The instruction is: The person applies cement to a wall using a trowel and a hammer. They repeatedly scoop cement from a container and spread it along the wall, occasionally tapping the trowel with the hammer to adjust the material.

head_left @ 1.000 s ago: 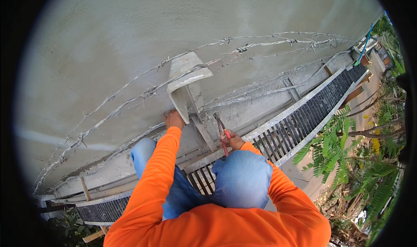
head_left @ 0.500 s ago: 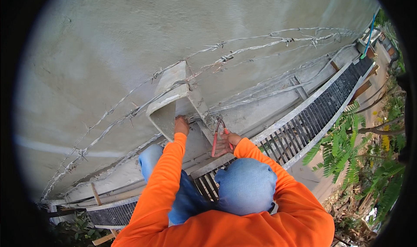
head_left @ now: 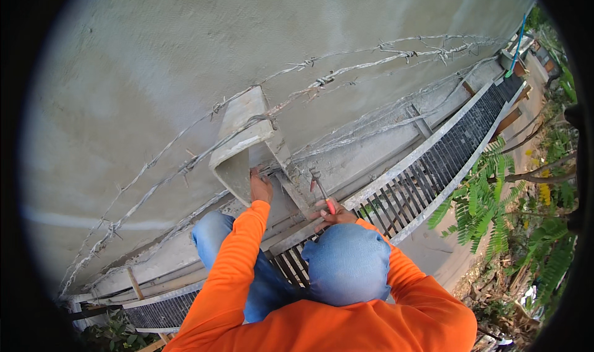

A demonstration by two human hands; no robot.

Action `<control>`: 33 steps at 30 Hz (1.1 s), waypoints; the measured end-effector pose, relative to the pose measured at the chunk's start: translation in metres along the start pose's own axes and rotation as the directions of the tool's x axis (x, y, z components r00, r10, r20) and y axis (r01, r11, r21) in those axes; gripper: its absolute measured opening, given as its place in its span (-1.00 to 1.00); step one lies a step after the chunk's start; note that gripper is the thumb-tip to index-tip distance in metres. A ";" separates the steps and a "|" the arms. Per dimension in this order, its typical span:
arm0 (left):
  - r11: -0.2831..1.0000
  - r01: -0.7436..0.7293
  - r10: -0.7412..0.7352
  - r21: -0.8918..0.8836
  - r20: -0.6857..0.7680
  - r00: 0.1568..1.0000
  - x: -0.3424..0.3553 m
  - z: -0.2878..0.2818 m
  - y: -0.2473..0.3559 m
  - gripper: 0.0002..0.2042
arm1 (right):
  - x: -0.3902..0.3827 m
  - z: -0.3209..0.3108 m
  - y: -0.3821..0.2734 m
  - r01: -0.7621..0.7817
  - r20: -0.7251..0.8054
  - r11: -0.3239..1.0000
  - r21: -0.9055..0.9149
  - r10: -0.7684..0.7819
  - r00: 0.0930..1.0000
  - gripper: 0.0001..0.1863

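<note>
My left hand (head_left: 260,187) reaches into the opening of a grey concrete box frame (head_left: 244,143) fixed against the wall. Its fingers are drawn together beside wire strands behind the frame's side; what they pinch, if anything, is too small to make out. In my right hand (head_left: 337,214) I hold pincers (head_left: 329,203) with red-covered handles, the metal head pointing up and away from me. The pincer head is right of the frame's near upright, apart from the wire. Rusty barbed wire (head_left: 322,80) runs across the front of the frame.
A large rendered wall (head_left: 154,61) rises ahead. Below runs a narrow slatted metal walkway (head_left: 427,182), with a concrete ledge (head_left: 346,169) along the wall. Leafy branches (head_left: 489,210) hang at the right above a path. A blue pole (head_left: 518,46) stands at the far right.
My right hand has shifted slightly right and down, and the spread pincer handles have turned, now seen closer together. My left hand stays in the frame opening, its fingers a little more upright.
</note>
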State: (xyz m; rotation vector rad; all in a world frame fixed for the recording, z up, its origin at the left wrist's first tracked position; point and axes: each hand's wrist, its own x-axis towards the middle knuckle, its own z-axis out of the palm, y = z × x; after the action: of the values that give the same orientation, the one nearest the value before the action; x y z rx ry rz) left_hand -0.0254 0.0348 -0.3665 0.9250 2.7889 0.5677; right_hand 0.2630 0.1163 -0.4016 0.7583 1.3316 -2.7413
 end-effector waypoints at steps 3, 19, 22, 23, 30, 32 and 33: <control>0.904 -0.022 0.128 -0.426 0.222 0.967 -0.033 0.014 0.016 -0.34 | -0.003 -0.001 0.014 0.115 -0.116 0.982 -0.149 -0.132 0.984 -0.62; 0.764 -0.351 0.643 -0.541 0.586 0.494 -0.078 0.027 0.026 -0.14 | 0.035 0.029 -0.013 0.492 -0.272 0.814 -0.310 -0.572 0.774 -0.63; 0.890 0.018 0.346 -0.455 0.703 0.622 -0.066 0.018 0.014 -0.18 | 0.025 0.028 -0.008 0.323 -0.286 0.946 0.000 -0.310 0.907 -0.61; 0.887 -0.024 0.334 -0.462 0.604 0.723 -0.063 0.015 0.010 -0.16 | 0.018 0.027 -0.004 0.302 -0.261 0.952 0.041 -0.281 0.923 -0.61; 0.825 -0.367 0.510 -0.429 0.290 0.810 -0.061 0.028 0.022 -0.13 | 0.019 0.016 0.022 0.499 -0.132 0.503 -0.706 -0.786 0.604 -0.63; 0.840 -0.160 0.457 -0.518 0.517 0.724 -0.062 0.029 0.022 -0.20 | 0.035 0.009 0.021 0.451 -0.101 0.445 -0.774 -0.789 0.605 -0.63; 0.818 -0.271 0.548 -0.507 0.548 0.632 -0.061 0.028 0.020 -0.25 | 0.042 0.006 0.019 0.432 -0.169 0.603 -0.671 -0.692 0.702 -0.64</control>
State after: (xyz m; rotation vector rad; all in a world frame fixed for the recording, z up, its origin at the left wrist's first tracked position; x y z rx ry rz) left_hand 0.0416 0.0220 -0.3830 1.3595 1.7212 0.6323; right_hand 0.2274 0.1088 -0.4302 1.0100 2.8041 -2.2662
